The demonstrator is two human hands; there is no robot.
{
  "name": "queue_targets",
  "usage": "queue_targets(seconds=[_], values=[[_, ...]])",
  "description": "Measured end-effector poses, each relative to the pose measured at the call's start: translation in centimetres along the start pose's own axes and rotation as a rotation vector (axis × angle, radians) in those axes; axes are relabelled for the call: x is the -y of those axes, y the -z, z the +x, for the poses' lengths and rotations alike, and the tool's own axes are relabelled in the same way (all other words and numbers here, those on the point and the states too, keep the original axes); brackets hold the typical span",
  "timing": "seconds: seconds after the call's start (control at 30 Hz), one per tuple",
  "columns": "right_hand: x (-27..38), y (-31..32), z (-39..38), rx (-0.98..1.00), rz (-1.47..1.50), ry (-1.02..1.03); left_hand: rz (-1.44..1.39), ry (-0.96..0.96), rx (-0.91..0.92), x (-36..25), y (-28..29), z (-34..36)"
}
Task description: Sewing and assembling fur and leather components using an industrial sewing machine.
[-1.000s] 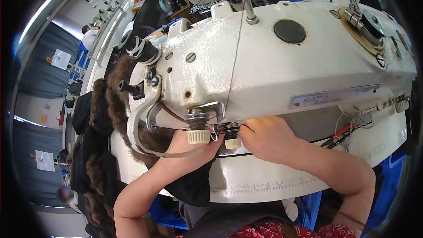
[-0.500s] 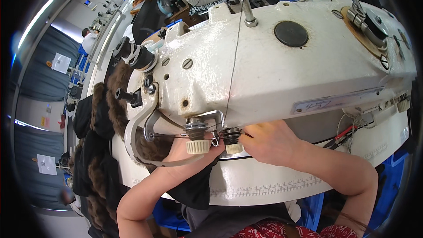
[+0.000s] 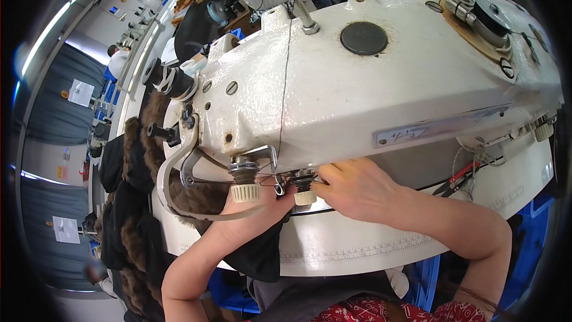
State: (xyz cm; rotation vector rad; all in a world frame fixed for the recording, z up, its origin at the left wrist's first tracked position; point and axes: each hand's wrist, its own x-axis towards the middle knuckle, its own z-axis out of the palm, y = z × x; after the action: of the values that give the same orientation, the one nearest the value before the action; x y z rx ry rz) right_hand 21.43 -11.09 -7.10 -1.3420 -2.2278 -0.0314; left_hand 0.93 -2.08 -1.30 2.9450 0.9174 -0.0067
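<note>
A white sewing machine (image 3: 333, 89) stands across the view, its head over both my hands. My left hand (image 3: 262, 207) lies under the head, behind the cream tension knobs; its fingers are hidden there. Black cloth (image 3: 259, 253) hangs below my left wrist over the table edge, and brown fur (image 3: 202, 197) shows beside that wrist. My right hand (image 3: 357, 191) is beside the right-hand knob (image 3: 305, 197), its fingers curled closed. What they hold, if anything, is hidden. A dark thread (image 3: 285, 83) runs down the front of the machine head.
Red-handled snips (image 3: 462, 177) lie on the white table (image 3: 339, 250) right of my right hand. Black garments with brown fur trim (image 3: 128, 203) are heaped at the left. Blue bins (image 3: 530, 250) stand below the table's right side. Other people (image 3: 119, 59) sit further back.
The view has shifted, so the machine appears a little further left and higher. Both hands stay at about the same places by the tension knobs, the right one still curled.
</note>
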Motion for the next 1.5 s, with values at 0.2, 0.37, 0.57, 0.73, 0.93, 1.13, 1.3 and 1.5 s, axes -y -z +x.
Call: queue_targets(seconds=[0.2,0.37,0.57,0.73,0.93,1.13,1.3,1.5], values=[[-0.2,0.0,0.1,-0.056,0.047,0.005,0.098,0.188,0.24,-1.5,1.1,0.2],[-0.1,0.1,0.7,-0.003,0.07,0.063,-0.193,0.116,-0.125,-1.0,-0.3,0.2],[-0.8,0.4,0.6,0.03,0.021,0.068,-0.181,-0.06,-0.202,-2.2,1.1,0.6],[-1.5,1.1,0.1,-0.039,0.494,-0.17,-0.043,-0.12,-0.076,-2.9,0.8,0.2],[-1.1,0.5,0.4,0.01,0.322,-0.107,-0.051,-0.161,-0.057,-2.9,0.4,-0.3],[-0.4,0.1,-0.7,0.018,0.041,0.118,0.104,-0.463,-0.015,-2.5,5.9,-1.4],[-0.2,-1.6,-1.7,0.007,0.08,0.142,0.17,-0.531,0.069,0.6,4.1,-1.3],[0.0,-0.9,-1.5,0.034,-0.034,0.203,-0.008,-0.378,-0.122,0.3,1.1,-1.3]])
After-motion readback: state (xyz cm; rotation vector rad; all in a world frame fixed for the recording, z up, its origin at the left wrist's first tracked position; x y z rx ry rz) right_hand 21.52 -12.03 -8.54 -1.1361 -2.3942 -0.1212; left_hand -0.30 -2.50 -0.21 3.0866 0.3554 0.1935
